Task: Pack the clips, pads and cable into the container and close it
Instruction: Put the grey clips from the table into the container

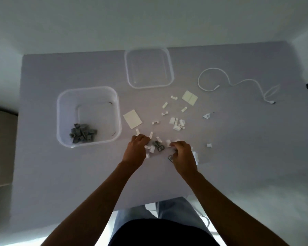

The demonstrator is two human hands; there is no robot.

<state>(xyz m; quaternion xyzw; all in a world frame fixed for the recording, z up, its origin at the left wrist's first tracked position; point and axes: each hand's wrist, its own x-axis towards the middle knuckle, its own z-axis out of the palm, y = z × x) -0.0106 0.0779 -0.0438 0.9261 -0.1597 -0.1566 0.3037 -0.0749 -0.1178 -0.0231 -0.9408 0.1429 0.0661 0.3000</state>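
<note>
Hands work low at the table's (238,157) middle: I see the left hand (136,153) curled, fingers bent onto white clips (178,124), and the right hand (183,155) curled beside a grey clip (159,147), though I cannot tell what either pinches. I note the container (64,110) toward the left edge holding grey clips, its lid (169,68) at the far edge. I count 2 pads (132,118) mid-table and the cable (212,70) near the far right corner.
</note>
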